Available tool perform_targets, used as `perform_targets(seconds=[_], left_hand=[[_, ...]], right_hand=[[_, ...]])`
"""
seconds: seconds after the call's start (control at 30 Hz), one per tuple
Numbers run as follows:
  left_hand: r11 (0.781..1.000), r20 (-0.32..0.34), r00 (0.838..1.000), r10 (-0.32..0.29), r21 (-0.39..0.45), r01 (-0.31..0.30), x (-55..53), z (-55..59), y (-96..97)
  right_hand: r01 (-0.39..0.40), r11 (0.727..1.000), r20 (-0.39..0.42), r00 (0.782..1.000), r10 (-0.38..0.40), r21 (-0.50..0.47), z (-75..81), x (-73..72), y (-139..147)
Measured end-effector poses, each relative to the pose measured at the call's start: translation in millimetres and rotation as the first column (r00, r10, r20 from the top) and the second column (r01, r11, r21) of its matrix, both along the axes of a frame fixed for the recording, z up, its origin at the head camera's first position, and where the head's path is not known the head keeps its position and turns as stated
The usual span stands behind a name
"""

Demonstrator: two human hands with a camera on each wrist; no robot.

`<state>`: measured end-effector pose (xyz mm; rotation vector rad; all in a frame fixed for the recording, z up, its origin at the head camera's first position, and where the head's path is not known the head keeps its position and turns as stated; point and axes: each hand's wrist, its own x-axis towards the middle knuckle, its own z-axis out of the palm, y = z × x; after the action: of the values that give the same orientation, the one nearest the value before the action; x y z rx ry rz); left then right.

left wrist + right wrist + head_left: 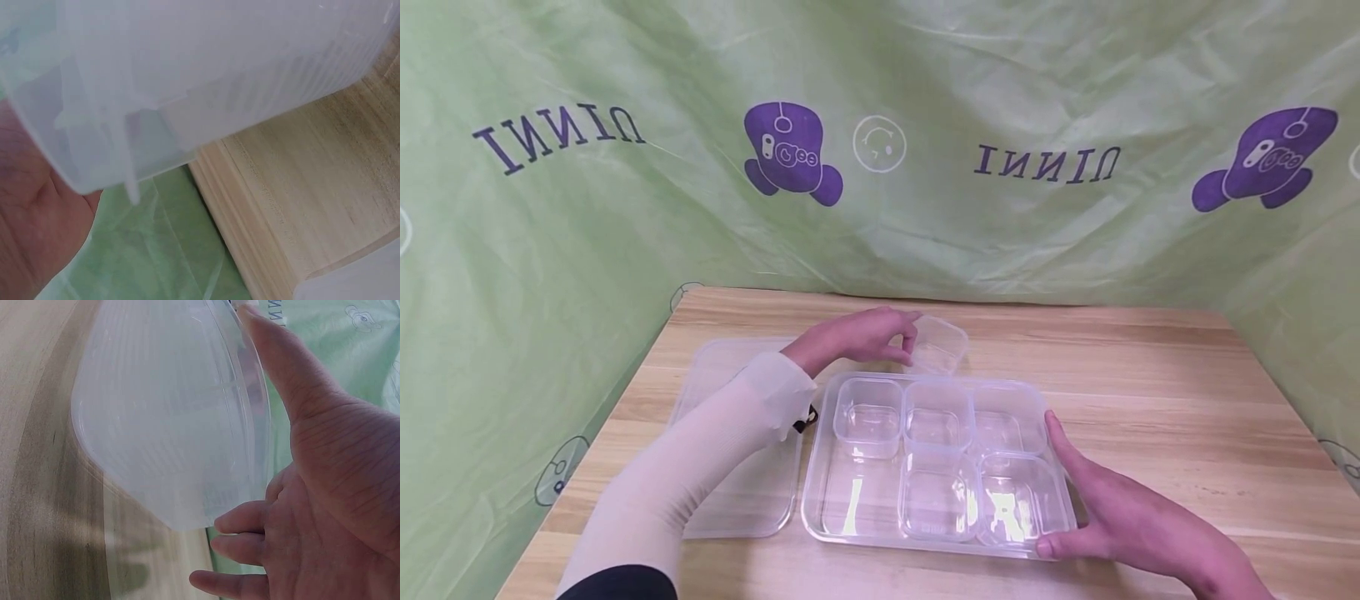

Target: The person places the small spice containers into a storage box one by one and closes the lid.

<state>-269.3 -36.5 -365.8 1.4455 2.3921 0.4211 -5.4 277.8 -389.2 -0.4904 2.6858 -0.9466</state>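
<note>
At the back of the table my left hand [880,333] pinches the left side of a small clear plastic container [942,343]. A clear wall fills the top of the left wrist view, with the palm [37,212] beside it. In front sits a large clear plastic box [850,533] with several small clear containers [936,504] inside, a row along its back and two at front right. My right hand [1123,508] spans the box's right end, thumb at the near corner and index finger along the side. Its other fingers [240,519] lie fairly straight by the wall.
A flat translucent lid [752,492] lies on the wooden table [1187,417] left of the box, partly under the left forearm. A small black object [806,418] shows by the left cuff. Green printed cloth [1000,67] hangs behind and at the sides.
</note>
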Motion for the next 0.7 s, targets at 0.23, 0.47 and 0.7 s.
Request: perform_targets(seconds=[0.23,0.47,0.7], left_hand=[[0.999,-0.010,1.000,-0.012,0.051,0.013,-0.6,-0.8,-1.3],[0.995,-0.012,1.000,0.009,0.098,-0.007,-0.2,-3.5,-7.6],[0.990,-0.019,0.999,0.028,0.142,-0.025,0.3,-0.8,-13.3]], right_hand=[[0.001,1.000,-0.003,1.000,-0.001,-0.005,-0.6,0.6,0.3],[0.000,1.000,0.001,1.000,0.000,-0.007,0.0,0.2,-0.4],[-0.004,1.000,-0.003,1.000,0.004,0.016,1.0,0.0,-0.4]])
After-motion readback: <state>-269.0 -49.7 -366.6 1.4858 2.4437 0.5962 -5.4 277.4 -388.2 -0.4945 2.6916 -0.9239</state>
